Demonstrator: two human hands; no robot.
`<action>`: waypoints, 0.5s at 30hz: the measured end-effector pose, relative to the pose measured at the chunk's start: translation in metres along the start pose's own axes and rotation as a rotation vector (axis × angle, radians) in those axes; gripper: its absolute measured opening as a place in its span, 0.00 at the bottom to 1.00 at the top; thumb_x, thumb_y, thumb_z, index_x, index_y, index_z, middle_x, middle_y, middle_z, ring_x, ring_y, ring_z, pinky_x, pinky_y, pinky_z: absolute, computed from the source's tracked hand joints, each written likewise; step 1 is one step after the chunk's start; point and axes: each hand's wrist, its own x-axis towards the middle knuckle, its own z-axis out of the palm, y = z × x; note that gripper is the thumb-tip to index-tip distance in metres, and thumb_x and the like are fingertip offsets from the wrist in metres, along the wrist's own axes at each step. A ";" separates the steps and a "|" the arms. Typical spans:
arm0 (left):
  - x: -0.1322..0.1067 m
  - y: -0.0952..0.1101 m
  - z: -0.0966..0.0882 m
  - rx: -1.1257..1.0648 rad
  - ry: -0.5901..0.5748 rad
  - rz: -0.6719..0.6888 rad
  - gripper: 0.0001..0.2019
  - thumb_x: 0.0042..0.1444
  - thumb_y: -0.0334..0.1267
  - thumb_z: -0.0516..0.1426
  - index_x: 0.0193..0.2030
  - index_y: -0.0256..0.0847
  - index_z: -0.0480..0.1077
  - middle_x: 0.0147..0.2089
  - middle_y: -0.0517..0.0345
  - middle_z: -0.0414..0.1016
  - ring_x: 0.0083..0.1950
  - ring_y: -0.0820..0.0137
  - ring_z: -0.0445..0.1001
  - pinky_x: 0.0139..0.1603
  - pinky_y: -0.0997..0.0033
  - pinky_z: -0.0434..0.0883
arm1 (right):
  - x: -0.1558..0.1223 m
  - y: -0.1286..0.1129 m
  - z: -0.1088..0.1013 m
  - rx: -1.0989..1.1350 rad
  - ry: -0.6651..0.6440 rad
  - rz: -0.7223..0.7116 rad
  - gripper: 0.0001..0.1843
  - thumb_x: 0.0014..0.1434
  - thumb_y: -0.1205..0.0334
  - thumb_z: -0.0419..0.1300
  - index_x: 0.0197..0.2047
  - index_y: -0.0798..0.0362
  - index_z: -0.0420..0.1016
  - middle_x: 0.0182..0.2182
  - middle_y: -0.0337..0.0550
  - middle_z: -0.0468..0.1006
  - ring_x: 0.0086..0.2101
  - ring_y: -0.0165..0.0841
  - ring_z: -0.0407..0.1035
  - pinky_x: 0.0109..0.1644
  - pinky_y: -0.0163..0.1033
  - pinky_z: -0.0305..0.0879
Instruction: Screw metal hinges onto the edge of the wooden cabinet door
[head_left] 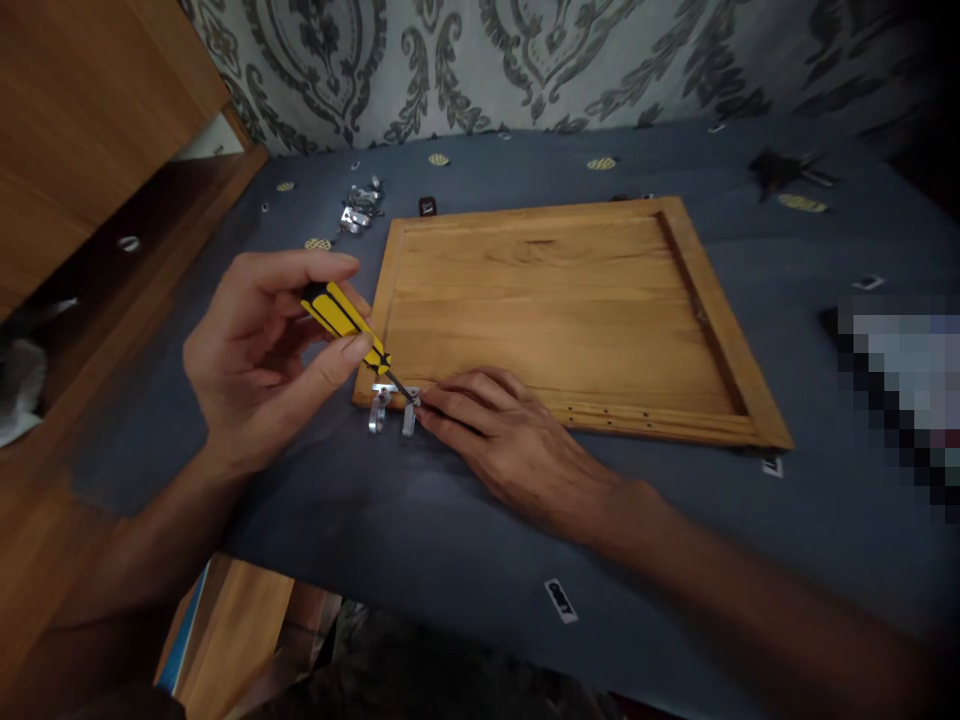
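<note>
My left hand [262, 350] is closed round the handle of a yellow and black screwdriver [341, 315], its shaft slanting down to the right. The tip rests at a shiny metal double hook [396, 390] on the near left corner of a framed wooden panel [540, 300]. My right hand [502, 435] lies over the panel's near edge. Its fingers are together, with the fingertips pressed at the right end of the hook, beside the screwdriver tip. Those fingertips hide part of the hook's plate, and a screw under the tip cannot be made out.
Several loose metal hooks [361, 208] lie in a pile behind the panel's left corner. A dark blue patterned cloth [420, 540] covers the table. A dark object [787, 170] lies at the back right, a blurred-out item [907, 380] at the right. Wooden furniture [97, 110] stands at the left.
</note>
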 end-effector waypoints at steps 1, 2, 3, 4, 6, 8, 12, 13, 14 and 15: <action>0.000 0.001 0.000 -0.002 -0.001 -0.001 0.27 0.52 0.26 0.68 0.57 0.52 0.75 0.40 0.61 0.77 0.38 0.71 0.79 0.39 0.73 0.84 | 0.000 0.000 0.000 -0.008 0.000 0.000 0.16 0.70 0.72 0.52 0.54 0.57 0.77 0.53 0.51 0.80 0.53 0.41 0.69 0.57 0.50 0.66; 0.000 0.001 0.001 -0.001 -0.001 -0.009 0.27 0.52 0.26 0.68 0.57 0.52 0.75 0.40 0.61 0.77 0.38 0.71 0.79 0.39 0.73 0.84 | 0.001 0.000 -0.001 -0.015 0.002 -0.002 0.16 0.70 0.72 0.51 0.54 0.57 0.77 0.52 0.51 0.80 0.53 0.41 0.69 0.57 0.50 0.66; 0.001 0.001 0.001 0.004 0.003 -0.017 0.27 0.52 0.26 0.68 0.57 0.52 0.75 0.41 0.61 0.77 0.38 0.71 0.79 0.39 0.73 0.84 | 0.001 0.000 -0.001 -0.019 0.004 -0.003 0.16 0.70 0.71 0.51 0.54 0.58 0.77 0.52 0.51 0.80 0.53 0.41 0.68 0.57 0.50 0.66; 0.001 0.001 0.001 0.011 0.000 -0.017 0.27 0.52 0.26 0.68 0.57 0.52 0.75 0.41 0.60 0.77 0.38 0.71 0.79 0.39 0.73 0.83 | 0.001 0.000 -0.002 -0.020 0.008 -0.006 0.16 0.71 0.71 0.50 0.54 0.59 0.77 0.52 0.52 0.80 0.52 0.41 0.68 0.57 0.50 0.66; 0.001 0.001 0.000 0.021 -0.022 0.003 0.28 0.53 0.25 0.67 0.59 0.52 0.74 0.41 0.60 0.77 0.39 0.70 0.79 0.37 0.72 0.83 | 0.001 0.000 -0.002 -0.012 0.005 -0.006 0.16 0.71 0.71 0.50 0.54 0.60 0.77 0.52 0.53 0.80 0.52 0.42 0.68 0.57 0.51 0.66; 0.001 -0.001 0.000 0.017 -0.036 0.021 0.29 0.51 0.28 0.69 0.60 0.53 0.73 0.43 0.58 0.77 0.39 0.69 0.79 0.35 0.72 0.83 | 0.001 0.000 -0.002 0.002 -0.003 -0.005 0.17 0.70 0.72 0.51 0.55 0.59 0.76 0.53 0.54 0.80 0.52 0.42 0.68 0.56 0.53 0.67; -0.001 -0.003 0.001 0.009 -0.002 0.032 0.33 0.45 0.32 0.73 0.58 0.56 0.75 0.47 0.58 0.77 0.37 0.70 0.78 0.31 0.75 0.82 | 0.000 0.000 -0.002 0.023 -0.011 -0.001 0.16 0.68 0.72 0.55 0.56 0.59 0.76 0.53 0.54 0.79 0.53 0.43 0.68 0.57 0.53 0.66; -0.002 -0.004 0.001 0.014 0.006 0.037 0.33 0.44 0.31 0.74 0.58 0.56 0.75 0.47 0.58 0.77 0.37 0.70 0.77 0.31 0.75 0.82 | 0.000 0.000 -0.001 0.021 -0.007 0.000 0.16 0.68 0.72 0.55 0.56 0.59 0.76 0.53 0.54 0.79 0.53 0.43 0.68 0.57 0.52 0.65; -0.002 -0.004 0.001 0.019 0.004 0.041 0.33 0.44 0.31 0.74 0.58 0.56 0.75 0.47 0.58 0.78 0.36 0.71 0.77 0.31 0.75 0.82 | 0.000 0.000 -0.001 0.018 -0.004 0.000 0.16 0.68 0.72 0.55 0.56 0.59 0.76 0.53 0.54 0.79 0.53 0.43 0.68 0.58 0.52 0.65; -0.002 -0.004 0.000 0.023 0.004 0.041 0.33 0.44 0.31 0.74 0.58 0.56 0.75 0.47 0.59 0.78 0.37 0.70 0.78 0.32 0.75 0.83 | 0.000 0.000 -0.001 0.012 0.001 0.000 0.16 0.68 0.72 0.55 0.56 0.59 0.76 0.53 0.53 0.79 0.53 0.42 0.68 0.58 0.51 0.65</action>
